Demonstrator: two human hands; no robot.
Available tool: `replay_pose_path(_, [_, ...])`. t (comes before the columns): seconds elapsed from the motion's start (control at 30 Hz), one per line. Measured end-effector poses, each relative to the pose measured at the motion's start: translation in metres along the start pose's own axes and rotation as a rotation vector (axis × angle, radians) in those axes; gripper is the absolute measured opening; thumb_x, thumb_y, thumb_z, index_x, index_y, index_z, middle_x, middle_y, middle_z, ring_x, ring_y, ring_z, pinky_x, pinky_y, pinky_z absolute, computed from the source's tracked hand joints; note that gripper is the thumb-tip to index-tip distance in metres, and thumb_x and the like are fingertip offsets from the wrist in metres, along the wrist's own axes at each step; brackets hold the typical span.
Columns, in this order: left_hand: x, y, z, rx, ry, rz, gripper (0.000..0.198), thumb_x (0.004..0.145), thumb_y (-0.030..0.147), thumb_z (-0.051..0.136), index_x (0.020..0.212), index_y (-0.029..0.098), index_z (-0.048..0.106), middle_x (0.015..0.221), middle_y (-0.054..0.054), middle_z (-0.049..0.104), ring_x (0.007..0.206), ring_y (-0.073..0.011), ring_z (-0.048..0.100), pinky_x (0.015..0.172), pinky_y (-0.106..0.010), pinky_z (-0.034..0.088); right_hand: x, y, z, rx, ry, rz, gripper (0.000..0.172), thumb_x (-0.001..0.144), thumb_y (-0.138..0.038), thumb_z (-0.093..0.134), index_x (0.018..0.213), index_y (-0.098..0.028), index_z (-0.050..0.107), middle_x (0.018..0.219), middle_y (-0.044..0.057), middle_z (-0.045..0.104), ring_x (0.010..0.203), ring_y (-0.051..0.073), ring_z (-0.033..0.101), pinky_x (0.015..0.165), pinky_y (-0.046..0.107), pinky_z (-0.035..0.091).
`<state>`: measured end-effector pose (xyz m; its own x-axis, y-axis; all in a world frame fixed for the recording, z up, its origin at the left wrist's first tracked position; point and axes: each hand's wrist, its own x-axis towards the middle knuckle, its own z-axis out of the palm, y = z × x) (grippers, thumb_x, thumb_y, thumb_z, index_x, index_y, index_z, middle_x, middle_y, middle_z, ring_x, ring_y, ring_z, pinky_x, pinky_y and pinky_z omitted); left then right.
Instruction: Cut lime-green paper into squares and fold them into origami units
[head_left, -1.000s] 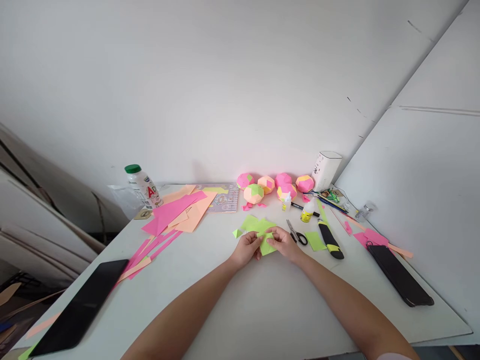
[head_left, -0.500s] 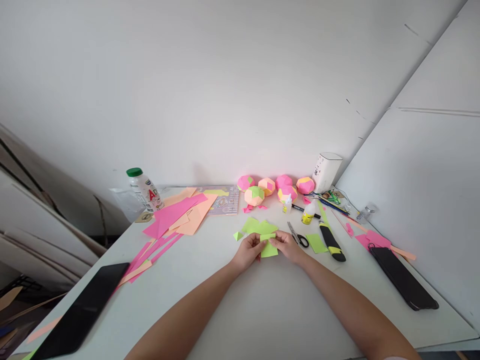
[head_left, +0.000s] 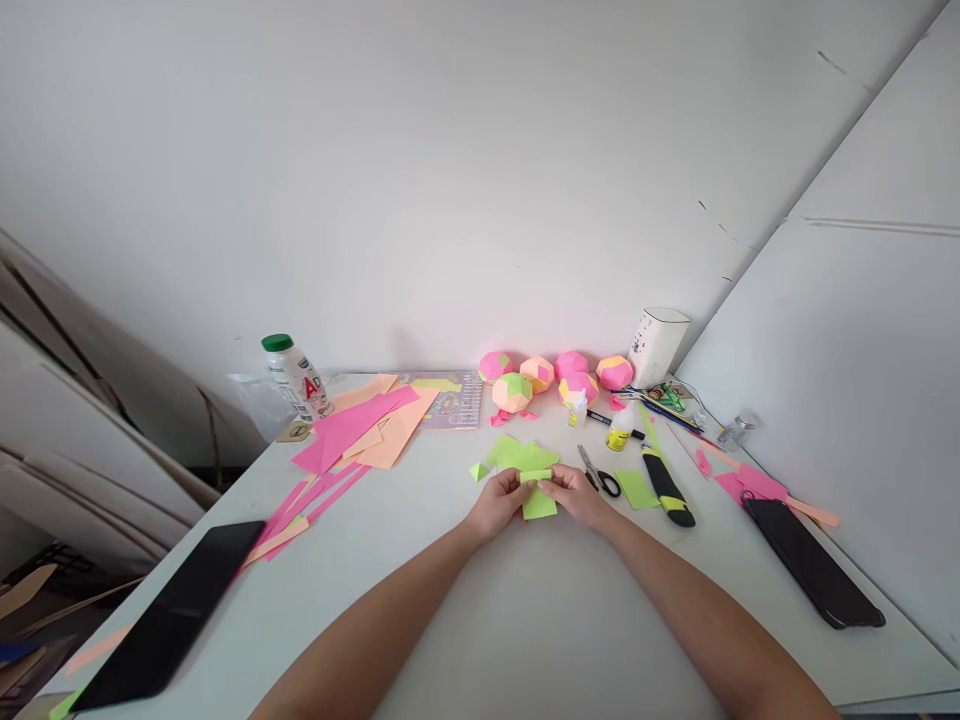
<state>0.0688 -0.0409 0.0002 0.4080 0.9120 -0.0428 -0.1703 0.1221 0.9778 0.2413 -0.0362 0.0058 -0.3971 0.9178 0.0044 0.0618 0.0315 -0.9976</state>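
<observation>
A small sheet of lime-green paper [head_left: 540, 505] is pinched between both hands, with a narrow band along its top edge folded over. My left hand [head_left: 496, 502] is closed on its left side. On the right side my right hand [head_left: 579, 497] grips it, thumb pressed on the fold. Just behind lie more green paper pieces [head_left: 517, 452] and a small folded green shape [head_left: 480, 471]. Black-handled scissors [head_left: 600, 476] rest right of my right hand, close to a green paper square [head_left: 636, 489] and a black-and-yellow utility knife [head_left: 667, 488].
Several faceted paper balls [head_left: 512, 392] line the wall, with two glue bottles [head_left: 619, 430] in front. Pink and orange sheets [head_left: 364, 430], a green-capped bottle [head_left: 292, 378] and a black tablet [head_left: 172, 615] are on the left. A black case [head_left: 814, 562] lies at right.
The camera view has shifted slightly, so the table's things appear a little further right. Both hands keep their hold on the green paper, with hardly any movement.
</observation>
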Motion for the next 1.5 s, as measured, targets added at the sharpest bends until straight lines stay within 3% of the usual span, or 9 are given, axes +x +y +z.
replay_pose_path(0.2, [-0.001,0.005,-0.001,-0.062,-0.012,-0.027,0.042,0.067,0.053,0.069,0.077,0.016,0.052,0.056,0.001,0.060,0.047,-0.0141,0.058,0.040,-0.024,0.043,-0.003,0.001,0.003,-0.005,0.045,-0.032,0.023,0.082,-0.034,0.053,0.100,-0.021,0.058,0.070,-0.002,0.059,0.060,0.015,0.055,0.055,0.028,0.046])
replay_pose_path(0.37, [0.001,0.008,-0.004,-0.126,0.026,-0.050,0.040,0.067,0.049,0.070,0.077,0.015,0.054,0.057,0.001,0.061,0.042,-0.0112,0.055,0.039,-0.023,0.042,-0.004,0.007,0.008,-0.062,0.103,-0.150,0.048,0.077,-0.020,0.051,0.124,-0.026,0.042,0.104,0.005,0.056,0.065,0.013,0.054,0.050,0.024,0.045])
replay_pose_path(0.47, [0.002,0.007,-0.004,-0.150,0.041,-0.050,0.039,0.067,0.049,0.071,0.076,0.015,0.054,0.055,0.002,0.059,0.042,-0.0106,0.054,0.038,-0.022,0.042,-0.005,0.010,0.010,-0.173,0.076,-0.262,0.048,0.076,-0.021,0.058,0.122,-0.025,0.045,0.107,0.007,0.055,0.076,0.016,0.057,0.053,0.024,0.045])
replay_pose_path(0.57, [0.002,0.004,-0.001,-0.146,0.042,-0.023,0.038,0.067,0.049,0.071,0.075,0.015,0.054,0.054,0.003,0.060,0.041,-0.0102,0.054,0.038,-0.021,0.042,-0.004,0.012,0.010,-0.271,0.090,-0.368,0.033,0.071,-0.028,0.069,0.101,-0.021,0.057,0.112,0.009,0.051,0.075,0.016,0.058,0.051,0.023,0.044])
replay_pose_path(0.67, [0.004,0.000,0.000,-0.111,0.008,-0.010,0.037,0.070,0.049,0.068,0.072,0.015,0.053,0.048,0.002,0.058,0.039,-0.0108,0.053,0.037,-0.021,0.041,-0.003,0.012,0.010,-0.329,0.139,-0.370,0.016,0.077,-0.033,0.065,0.082,-0.018,0.062,0.102,0.008,0.054,0.055,0.009,0.051,0.045,0.022,0.041])
replay_pose_path(0.83, [0.004,-0.001,0.000,-0.100,-0.011,-0.026,0.041,0.076,0.056,0.059,0.074,0.016,0.052,0.050,0.001,0.058,0.042,-0.0116,0.054,0.039,-0.021,0.042,-0.001,0.011,0.008,-0.274,0.150,-0.337,0.029,0.082,-0.040,0.058,0.064,-0.017,0.057,0.076,0.003,0.054,0.053,0.011,0.049,0.045,0.023,0.039])
replay_pose_path(0.97, [0.000,0.003,0.000,-0.089,-0.039,-0.010,0.046,0.079,0.061,0.051,0.078,0.015,0.053,0.061,-0.001,0.060,0.048,-0.0122,0.057,0.042,-0.023,0.044,-0.001,0.009,0.007,-0.183,0.122,-0.263,0.028,0.081,-0.042,0.059,0.069,-0.017,0.059,0.067,0.000,0.054,0.052,0.011,0.049,0.046,0.023,0.039])
replay_pose_path(1.1, [-0.002,0.004,0.001,-0.039,-0.079,0.021,0.044,0.075,0.057,0.060,0.083,0.015,0.054,0.068,-0.001,0.060,0.051,-0.0117,0.058,0.043,-0.023,0.045,-0.003,0.005,0.006,-0.133,0.128,-0.165,0.024,0.079,-0.041,0.062,0.077,-0.018,0.061,0.061,-0.002,0.054,0.052,0.012,0.050,0.048,0.024,0.040])
replay_pose_path(1.5, [0.001,-0.001,0.003,-0.021,-0.038,0.014,0.040,0.073,0.054,0.063,0.076,0.017,0.049,0.060,0.002,0.060,0.044,-0.0105,0.055,0.042,-0.023,0.042,0.000,0.010,0.006,-0.059,0.159,-0.094,0.039,0.075,-0.044,0.064,0.102,-0.023,0.046,0.065,-0.004,0.056,0.051,0.014,0.054,0.048,0.026,0.042])
